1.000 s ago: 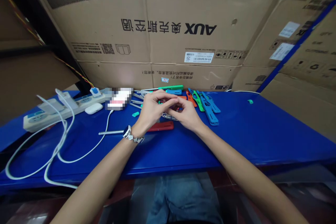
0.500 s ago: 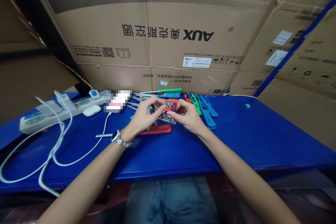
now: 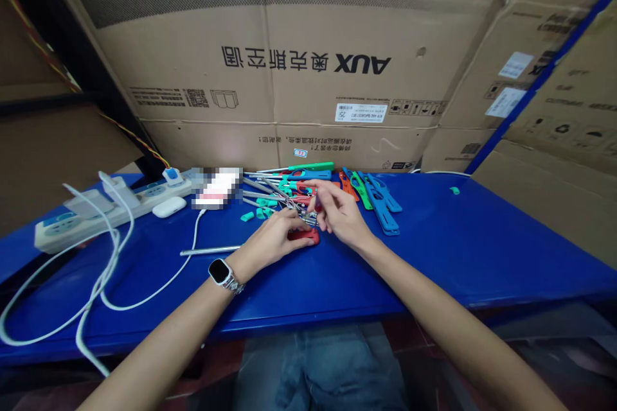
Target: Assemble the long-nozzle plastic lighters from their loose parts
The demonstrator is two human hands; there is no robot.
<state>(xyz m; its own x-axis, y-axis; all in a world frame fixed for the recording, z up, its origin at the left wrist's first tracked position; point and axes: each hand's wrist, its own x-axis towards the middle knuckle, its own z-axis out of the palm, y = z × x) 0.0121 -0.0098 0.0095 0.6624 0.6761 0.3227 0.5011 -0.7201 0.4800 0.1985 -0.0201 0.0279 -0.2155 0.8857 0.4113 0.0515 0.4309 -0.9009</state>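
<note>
My left hand (image 3: 279,231) is closed around a long-nosed red gas lighter (image 3: 312,236) lying on the table. Thumb and fingers sit on opposite sides of its handle, and its metal tube (image 3: 209,250) sticks out to the left past my wrist. My right hand (image 3: 340,212) hovers just above and to the right, fingers curled, index finger stretched left. A small dark purple piece (image 3: 318,204) shows in its grip, mostly hidden. Behind both hands lies a heap of lighters, among them a green one (image 3: 313,167), with small clear and metal parts partly covered by my fingers.
Blue handles (image 3: 383,205) and a light green handle (image 3: 361,189) lie to the right. Small teal caps (image 3: 247,216) are scattered at the left. A power strip (image 3: 116,209), white cables (image 3: 116,250), an earbud case (image 3: 168,207) and a phone (image 3: 216,189) occupy the left side. Cardboard (image 3: 299,19) stands behind.
My left hand has come down and nearer, from beside my right hand onto the red lighter, which has shifted slightly right. My right hand has dipped a little and its index finger has straightened.
</note>
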